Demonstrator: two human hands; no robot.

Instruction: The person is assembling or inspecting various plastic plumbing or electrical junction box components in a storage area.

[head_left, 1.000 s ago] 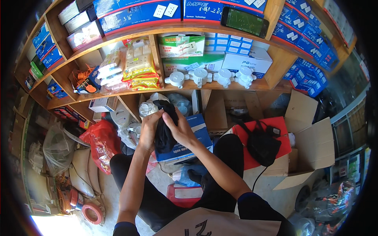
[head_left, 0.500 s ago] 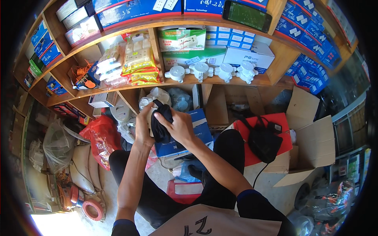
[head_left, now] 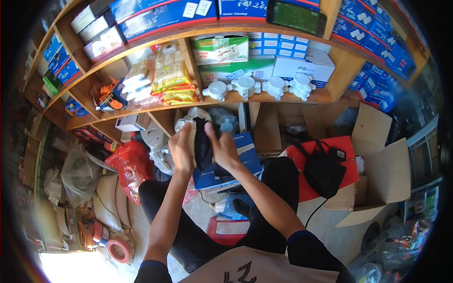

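Between my two hands is a bunched piece of black cloth, held up over a blue cardboard box. My left hand is closed on its left edge, fingers pointing away from me. My right hand grips the right side, with the thumb raised along it. A pale strip shows between my left fingers and the cloth; I cannot make out what it belongs to. Behind the cloth, clear plastic bags with white round parts sit in the lower compartment.
Four-way white junction boxes line the shelf edge ahead. A phone leans on the upper shelf. To the right are a red box with a black bag on it and an open carton. A red plastic bag lies left.
The cloth is now stretched more upright between my hands, and my right hand has turned with its thumb pointing up. The whole view has shifted slightly.
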